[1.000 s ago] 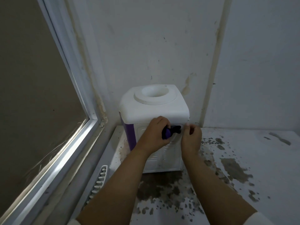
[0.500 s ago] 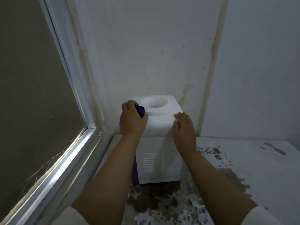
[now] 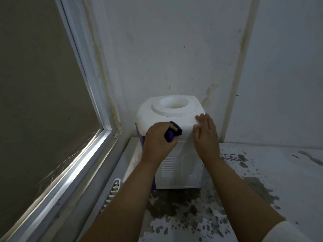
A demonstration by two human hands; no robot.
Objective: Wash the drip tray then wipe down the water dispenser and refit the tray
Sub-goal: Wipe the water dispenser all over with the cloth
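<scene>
A small white water dispenser [image 3: 174, 117] with purple sides stands in the corner, its vented panel facing me. My left hand [image 3: 157, 140] grips a purple and black cloth [image 3: 173, 132] and presses it on the front edge of the dispenser's top. My right hand [image 3: 206, 135] lies flat with straight fingers on the top's right front corner. The white slotted drip tray [image 3: 112, 191] lies on the counter's left edge, partly hidden behind my left forearm.
The white counter [image 3: 271, 172] is stained with dark blotches in front of and to the right of the dispenser. A window with a pale frame [image 3: 97, 105] runs along the left. Stained white walls close in behind the dispenser.
My left hand has moved the cloth from the top's left rear side down to its front edge. My right hand has stayed on the right corner. The view has shifted slightly.
</scene>
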